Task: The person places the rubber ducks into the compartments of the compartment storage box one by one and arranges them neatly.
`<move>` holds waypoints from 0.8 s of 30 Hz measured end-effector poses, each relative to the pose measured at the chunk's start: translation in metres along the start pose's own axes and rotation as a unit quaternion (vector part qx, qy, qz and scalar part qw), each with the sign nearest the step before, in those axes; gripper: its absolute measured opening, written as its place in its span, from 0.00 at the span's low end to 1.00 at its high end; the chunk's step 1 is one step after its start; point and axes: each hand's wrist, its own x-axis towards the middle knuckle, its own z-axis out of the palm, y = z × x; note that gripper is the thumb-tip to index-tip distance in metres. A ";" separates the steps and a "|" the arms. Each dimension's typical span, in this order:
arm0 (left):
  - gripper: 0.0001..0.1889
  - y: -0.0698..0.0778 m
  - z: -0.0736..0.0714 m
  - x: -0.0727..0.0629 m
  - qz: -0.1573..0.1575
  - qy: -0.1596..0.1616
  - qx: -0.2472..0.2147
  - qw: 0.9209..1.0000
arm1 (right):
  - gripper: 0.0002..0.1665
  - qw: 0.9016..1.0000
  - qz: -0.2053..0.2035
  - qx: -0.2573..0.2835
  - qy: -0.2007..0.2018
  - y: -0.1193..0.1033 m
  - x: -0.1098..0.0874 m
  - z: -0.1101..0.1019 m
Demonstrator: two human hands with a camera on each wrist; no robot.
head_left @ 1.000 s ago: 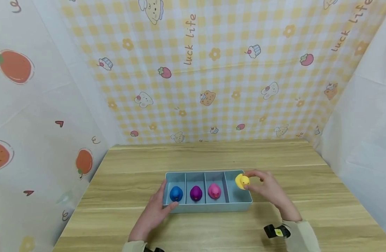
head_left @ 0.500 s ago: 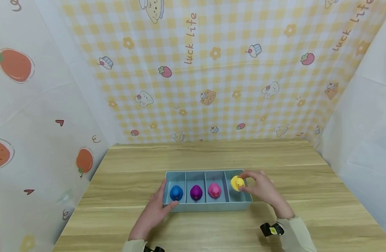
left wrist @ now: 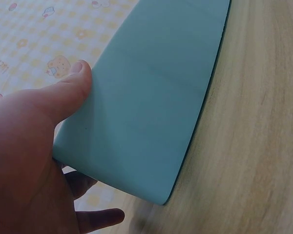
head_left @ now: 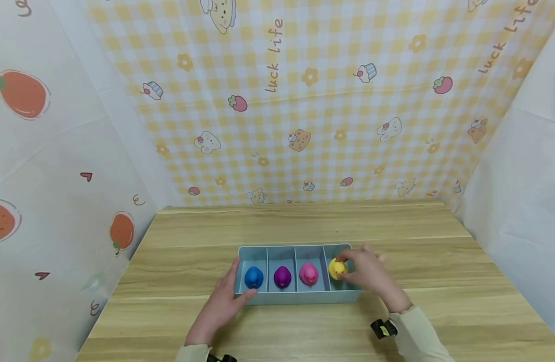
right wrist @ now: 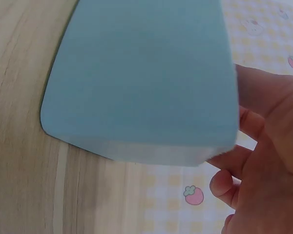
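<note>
In the head view a light blue tray point(head_left: 300, 298) with a row of compartments lies on the table. A blue toy duck point(head_left: 253, 277), a purple toy duck point(head_left: 282, 277) and a pink toy duck point(head_left: 309, 273) each sit in their own compartment. My right hand point(head_left: 370, 275) pinches a yellow toy duck point(head_left: 337, 270) between thumb and finger inside the rightmost compartment; whether it touches the floor there, I cannot tell. My left hand point(head_left: 220, 304) rests at the tray's left front corner, its thumb point(left wrist: 78, 80) on the front rim and fairly straight fingers along the left side.
A wood-grain table point(head_left: 205, 226) bears the tray. Behind it hangs a yellow checked cloth point(head_left: 322, 110) with printed figures. White cloth point(head_left: 55, 156) closes off the left side, and another white sheet point(head_left: 522, 201) hangs at the right.
My right hand has carried the yellow duck leftward and down, from the right edge of the tray into the rightmost compartment. The left hand and the other ducks have stayed put.
</note>
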 end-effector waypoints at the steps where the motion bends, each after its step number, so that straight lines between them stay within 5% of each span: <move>1: 0.47 0.000 0.000 0.000 -0.001 0.000 0.000 1.000 | 0.18 1.000 -0.002 -0.006 -0.001 -0.001 0.000 0.001; 24: 0.47 0.001 0.001 -0.001 -0.008 -0.002 0.005 1.000 | 0.15 0.995 0.000 -0.094 -0.014 -0.011 0.003 0.011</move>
